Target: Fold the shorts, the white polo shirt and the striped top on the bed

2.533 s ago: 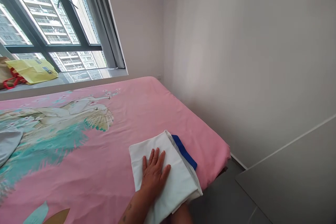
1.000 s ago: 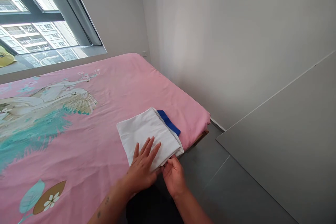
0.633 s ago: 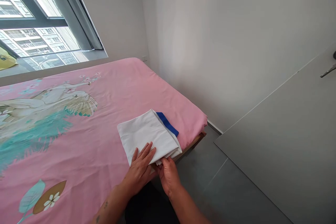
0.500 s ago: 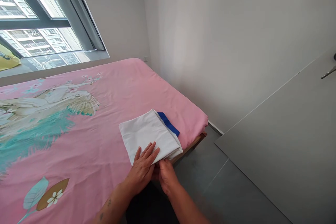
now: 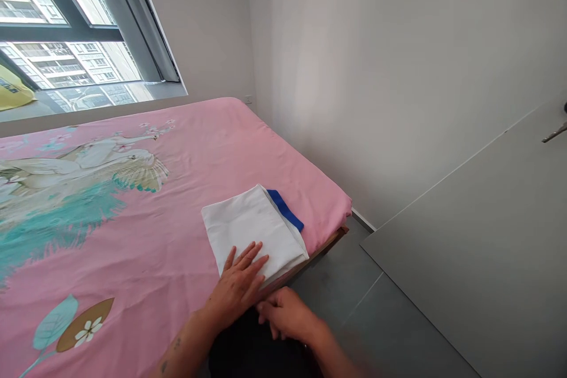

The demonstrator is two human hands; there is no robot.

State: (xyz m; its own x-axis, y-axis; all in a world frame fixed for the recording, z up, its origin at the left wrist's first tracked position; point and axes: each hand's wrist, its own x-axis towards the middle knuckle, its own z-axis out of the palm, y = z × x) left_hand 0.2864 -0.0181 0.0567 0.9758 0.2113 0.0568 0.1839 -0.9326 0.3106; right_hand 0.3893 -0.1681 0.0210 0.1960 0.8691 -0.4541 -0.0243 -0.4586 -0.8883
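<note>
A white garment (image 5: pixel 248 218), folded into a flat rectangle, lies near the corner of the bed. A strip of blue cloth (image 5: pixel 286 211) sticks out from under its right side. My left hand (image 5: pixel 239 277) rests palm down on the near edge of the white fabric, fingers spread. Just off the bed's edge, apart from the garment, my right hand (image 5: pixel 286 313) hangs with its fingers curled in. Nothing shows in the right hand's grasp, though its palm is turned from view.
The bed carries a pink sheet (image 5: pixel 212 147) printed with white birds and leaves. Its wooden frame (image 5: pixel 334 239) shows at the corner. To the right are grey floor tiles (image 5: pixel 349 271) and a grey door (image 5: pixel 487 218) with a handle. A yellow item (image 5: pixel 13 91) sits on the windowsill.
My right hand has come away from the garment's near edge, moving down and slightly right, fingers curled. My left hand stays flat on the cloth.
</note>
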